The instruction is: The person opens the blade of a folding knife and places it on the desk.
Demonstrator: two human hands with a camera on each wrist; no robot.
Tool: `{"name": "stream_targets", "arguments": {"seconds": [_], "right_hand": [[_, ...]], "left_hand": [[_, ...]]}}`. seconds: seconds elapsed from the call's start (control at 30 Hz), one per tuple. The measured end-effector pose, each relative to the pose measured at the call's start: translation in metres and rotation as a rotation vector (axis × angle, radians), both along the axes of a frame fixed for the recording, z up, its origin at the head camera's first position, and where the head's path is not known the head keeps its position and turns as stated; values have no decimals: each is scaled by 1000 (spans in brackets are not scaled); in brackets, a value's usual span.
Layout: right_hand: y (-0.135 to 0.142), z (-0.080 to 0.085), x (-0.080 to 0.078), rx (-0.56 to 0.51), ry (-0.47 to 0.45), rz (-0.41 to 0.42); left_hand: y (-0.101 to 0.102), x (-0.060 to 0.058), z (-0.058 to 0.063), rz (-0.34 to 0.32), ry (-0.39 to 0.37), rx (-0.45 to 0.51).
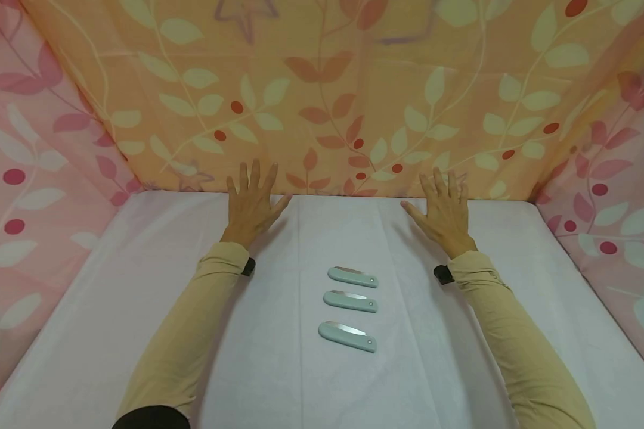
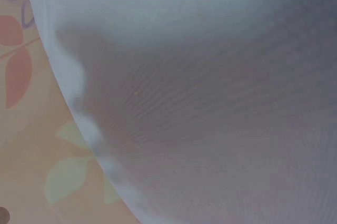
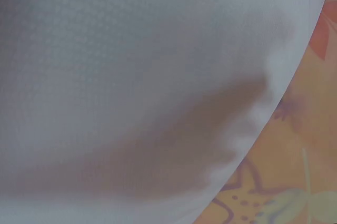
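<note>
Three pale green folding knives lie in a column on the white cloth, their blades folded into the handles: a far knife (image 1: 352,277), a middle knife (image 1: 350,301) and a near knife (image 1: 347,336). Beyond them to the left, my left hand (image 1: 251,205) is spread with straight fingers near the table's back edge. My right hand (image 1: 441,214) is spread likewise on the other side. Neither hand holds anything, and both are apart from the knives. Only blurred hand shadows on the cloth show in the two wrist views; the hands themselves are out of sight there.
White cloth (image 1: 155,286) covers the table. An orange leaf-patterned curtain (image 1: 322,89) rises behind its back edge. Pink patterned curtains flank it on the left (image 1: 27,208) and right (image 1: 612,196). Each wrist carries a small black device.
</note>
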State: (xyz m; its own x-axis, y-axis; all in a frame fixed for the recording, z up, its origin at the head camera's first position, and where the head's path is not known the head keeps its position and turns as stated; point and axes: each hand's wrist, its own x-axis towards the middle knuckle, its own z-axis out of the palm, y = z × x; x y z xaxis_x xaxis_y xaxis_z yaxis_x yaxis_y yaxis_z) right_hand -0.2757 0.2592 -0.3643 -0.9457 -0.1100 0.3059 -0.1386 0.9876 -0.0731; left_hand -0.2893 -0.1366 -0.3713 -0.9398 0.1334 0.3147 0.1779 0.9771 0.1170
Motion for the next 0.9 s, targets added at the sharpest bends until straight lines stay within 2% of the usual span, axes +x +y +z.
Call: {"name": "stream_targets", "arguments": {"seconds": [0.63, 0.9], "right_hand": [[-7, 3, 1, -77, -13, 46], [-9, 3, 6, -66, -13, 49]], "left_hand": [[8, 5, 1, -28, -14, -8], [10, 10, 3, -35, -18, -23]]}}
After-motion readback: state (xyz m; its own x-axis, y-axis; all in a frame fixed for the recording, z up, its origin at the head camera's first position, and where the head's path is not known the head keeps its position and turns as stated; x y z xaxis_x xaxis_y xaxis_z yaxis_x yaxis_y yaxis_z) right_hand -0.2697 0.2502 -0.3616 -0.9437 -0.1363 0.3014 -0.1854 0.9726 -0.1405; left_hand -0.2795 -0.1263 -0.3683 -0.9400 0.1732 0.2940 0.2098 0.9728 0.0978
